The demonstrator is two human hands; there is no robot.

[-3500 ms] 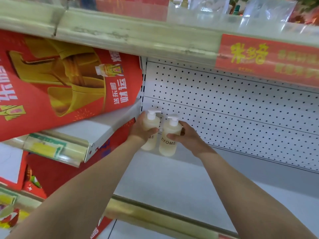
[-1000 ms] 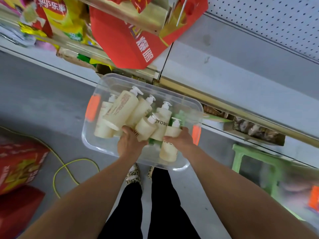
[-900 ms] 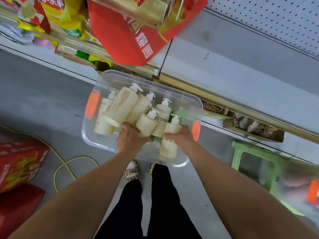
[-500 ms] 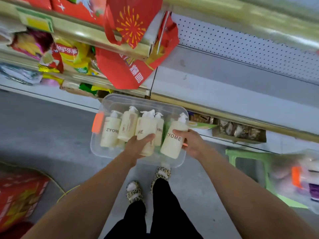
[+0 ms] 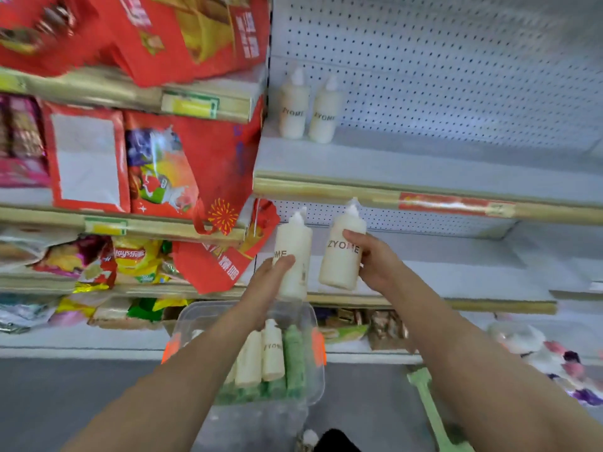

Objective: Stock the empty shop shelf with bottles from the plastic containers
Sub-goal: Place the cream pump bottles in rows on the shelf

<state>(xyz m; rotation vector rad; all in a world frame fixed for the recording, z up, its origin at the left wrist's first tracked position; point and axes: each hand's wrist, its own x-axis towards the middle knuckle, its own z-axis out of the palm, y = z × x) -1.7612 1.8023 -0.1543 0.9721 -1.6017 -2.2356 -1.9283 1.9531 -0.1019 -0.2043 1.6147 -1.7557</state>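
Note:
My left hand [image 5: 267,282] grips a cream pump bottle [image 5: 295,252] upright in the air. Beside it my right hand [image 5: 375,259] grips a second cream bottle [image 5: 342,252] marked ZYOME. Both are raised in front of the shelves, above the clear plastic container [image 5: 313,363] on the floor, which holds several more cream and green bottles. Two cream bottles [image 5: 306,109] stand side by side at the far left of the white shelf [image 5: 424,164], against the perforated back panel.
Red gift bags [image 5: 195,27] and snack packs [image 5: 137,256] fill the shelves on the left. A lower white shelf [image 5: 473,272] runs right of my hands. A green plastic stool [image 5: 430,409] and a second container [image 5: 538,353] sit at the right on the grey floor.
Both hands have lifted a bottle each out of the container and raised them toward the shelves. The view has tilted up, and the two bottles placed earlier now show on the shelf.

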